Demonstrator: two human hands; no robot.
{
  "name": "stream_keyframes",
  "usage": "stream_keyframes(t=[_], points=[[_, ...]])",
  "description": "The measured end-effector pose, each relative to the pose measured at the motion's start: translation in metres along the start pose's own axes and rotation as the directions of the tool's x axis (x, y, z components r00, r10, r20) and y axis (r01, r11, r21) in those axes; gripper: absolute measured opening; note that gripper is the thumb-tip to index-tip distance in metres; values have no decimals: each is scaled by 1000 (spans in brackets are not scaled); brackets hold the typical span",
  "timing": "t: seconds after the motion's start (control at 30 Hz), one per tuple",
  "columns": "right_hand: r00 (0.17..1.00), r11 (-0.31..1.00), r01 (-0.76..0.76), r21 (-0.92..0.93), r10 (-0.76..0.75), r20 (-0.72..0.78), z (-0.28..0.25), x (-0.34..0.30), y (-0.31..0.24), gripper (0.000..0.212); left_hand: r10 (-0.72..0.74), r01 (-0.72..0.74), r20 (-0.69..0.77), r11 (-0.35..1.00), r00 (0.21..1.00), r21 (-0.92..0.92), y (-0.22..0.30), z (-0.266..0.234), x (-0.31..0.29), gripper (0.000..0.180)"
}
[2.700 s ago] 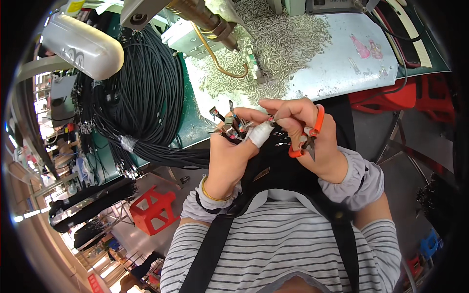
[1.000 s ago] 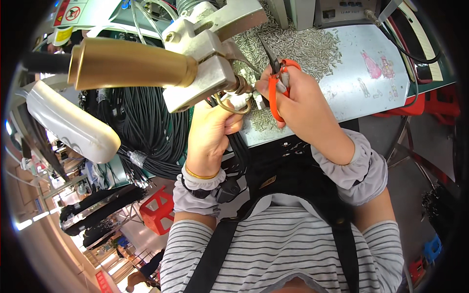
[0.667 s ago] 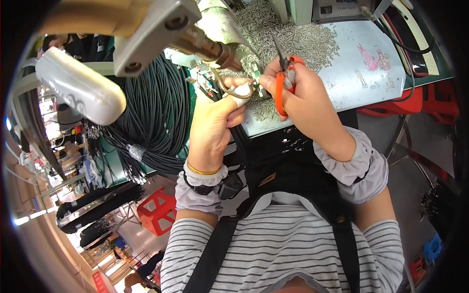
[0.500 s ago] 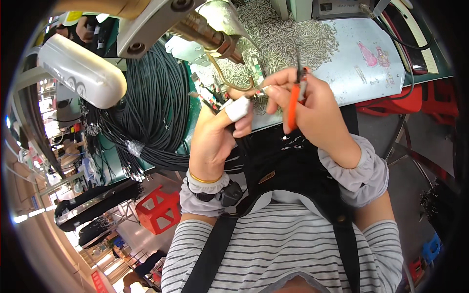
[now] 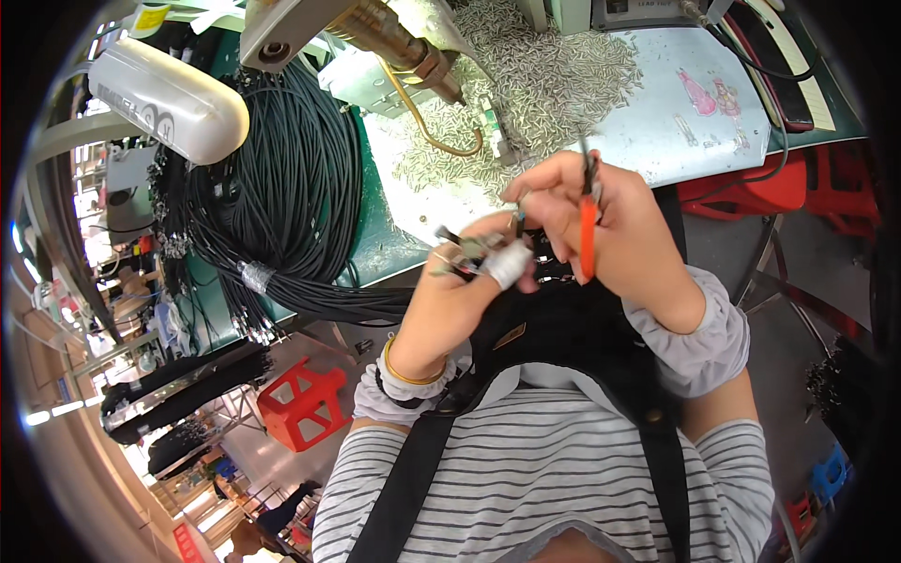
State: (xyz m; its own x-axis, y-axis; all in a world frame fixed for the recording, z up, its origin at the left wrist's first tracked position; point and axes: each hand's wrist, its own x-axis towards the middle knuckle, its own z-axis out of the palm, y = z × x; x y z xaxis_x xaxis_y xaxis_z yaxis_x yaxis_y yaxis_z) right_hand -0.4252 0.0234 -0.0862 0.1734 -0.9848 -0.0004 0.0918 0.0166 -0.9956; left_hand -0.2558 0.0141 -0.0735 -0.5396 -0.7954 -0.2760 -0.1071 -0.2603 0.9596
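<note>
"What has just changed?"

"Both hands have come back from the machine's metal tip (image 5: 455, 94) to the near edge of the table (image 5: 377, 242). So I judge that the cable ends (image 5: 477, 247) are now handled by fingers only."

"Where are they exactly?"

"Just in front of that edge, with the left hand (image 5: 455, 296) closed around them. The right hand (image 5: 627, 225) grips orange-handled cutters (image 5: 588, 235); if its fingertips also pinch a wire, I cannot tell."

"How do the cable ends look?"

"Dark and pale pieces, uneven, spreading out, rather blurred."
</note>
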Motion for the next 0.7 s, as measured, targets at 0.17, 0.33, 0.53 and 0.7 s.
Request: stream_keyframes(t=[0.17,0.33,0.53,0.7], points=[[989,989,-108,102,117,-93,8,-6,10,18,-24,19,-7,917,1000,-398,-6,-11,0,20],[812,386,385,-838,-573,109,10,-14,15,23,-53,29,-54,925,997,-378,-6,-10,0,20],[653,364,474,-802,-756,42,15,-8,33,28,1,-42,-268,988,963,-148,-11,-4,-2,20],[730,651,466,-599,-666,-155,21,-11,30,18,295,-234,-340,949,893,211,-5,11,-1,23]])
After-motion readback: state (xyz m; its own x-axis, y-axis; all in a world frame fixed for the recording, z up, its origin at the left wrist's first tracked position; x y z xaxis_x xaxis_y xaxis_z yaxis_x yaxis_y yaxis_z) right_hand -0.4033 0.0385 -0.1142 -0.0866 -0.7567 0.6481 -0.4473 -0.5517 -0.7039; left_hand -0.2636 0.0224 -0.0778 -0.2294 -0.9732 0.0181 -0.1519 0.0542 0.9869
